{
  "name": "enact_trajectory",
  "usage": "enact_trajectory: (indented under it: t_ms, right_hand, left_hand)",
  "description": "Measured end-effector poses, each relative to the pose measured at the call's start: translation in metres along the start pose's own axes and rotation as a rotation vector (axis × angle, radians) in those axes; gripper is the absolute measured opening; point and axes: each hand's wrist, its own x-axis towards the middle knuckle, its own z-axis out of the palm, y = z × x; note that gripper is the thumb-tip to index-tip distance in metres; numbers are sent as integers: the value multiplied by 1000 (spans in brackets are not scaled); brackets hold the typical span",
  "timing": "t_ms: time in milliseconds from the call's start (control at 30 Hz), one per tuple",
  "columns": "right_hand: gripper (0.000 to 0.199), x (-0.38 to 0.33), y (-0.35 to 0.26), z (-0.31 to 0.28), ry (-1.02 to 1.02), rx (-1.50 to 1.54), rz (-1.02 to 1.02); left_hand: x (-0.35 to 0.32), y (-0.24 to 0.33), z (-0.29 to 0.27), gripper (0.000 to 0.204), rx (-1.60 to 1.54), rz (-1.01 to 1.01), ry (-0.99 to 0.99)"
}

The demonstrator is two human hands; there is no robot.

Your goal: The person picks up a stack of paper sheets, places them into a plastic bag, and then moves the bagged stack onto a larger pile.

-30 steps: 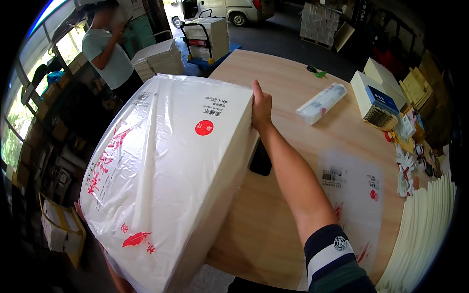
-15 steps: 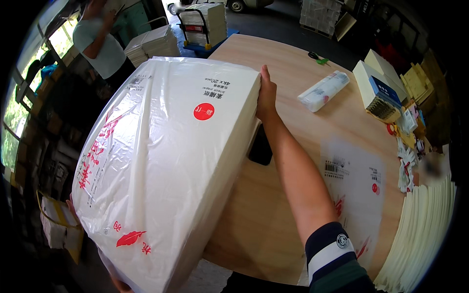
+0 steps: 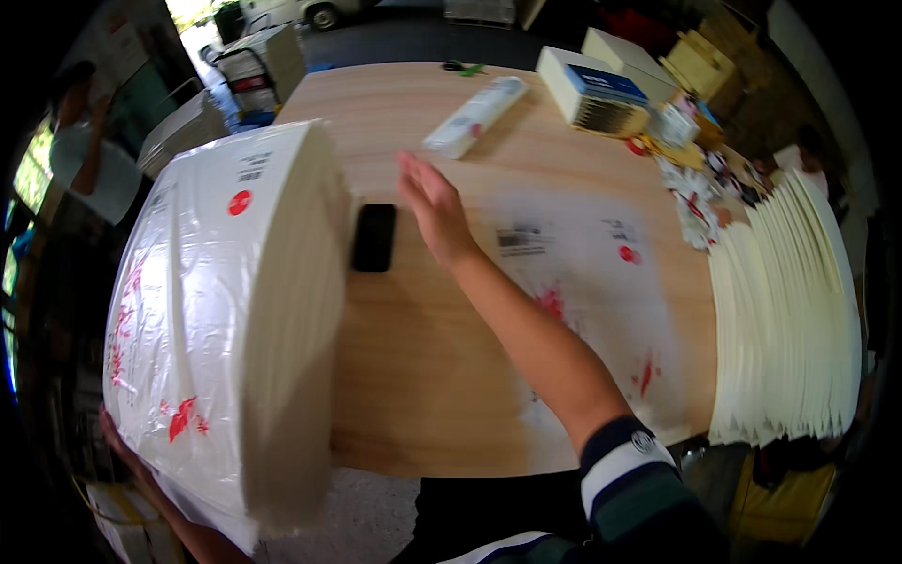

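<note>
A thick stack of paper packs in clear plastic, printed with red marks, leans tilted at the table's left side. My left hand supports its lower left edge; the fingers are partly hidden by the stack. Over the table my right hand is open, fingers stretched out, with nothing in it and apart from the stack. A black phone lies on the wooden table between stack and hand. To the right of my hand a clear printed plastic bag is spread flat, partly under my forearm.
Farther back lie a roll of plastic bags, green-handled scissors and a blue-topped box. White gloves and a tall paper stack are at right. A person stands at far left; another sits partly visible at far right.
My right hand has let go of the stack's far right corner and opened. The stack has shifted left and tilted, uncovering the phone. The view has turned right.
</note>
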Motion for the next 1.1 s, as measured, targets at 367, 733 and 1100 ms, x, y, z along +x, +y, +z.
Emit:
enact_trajectory:
  t_ms: [367, 733, 1100]
  right_hand:
    - [36, -429, -123, -282, 196, -1512, -40]
    - [14, -467, -94, -263, 167, -1387, -192]
    - [9, -498, -107, -252, 373, -1257, -294]
  left_hand:
    - [-221, 226, 46, 26, -513, 960, -219]
    - [-462, 337, 234, 81, 5, 1133, -1126]
    - [-415, 313, 176, 27, -548, 1085, -1305]
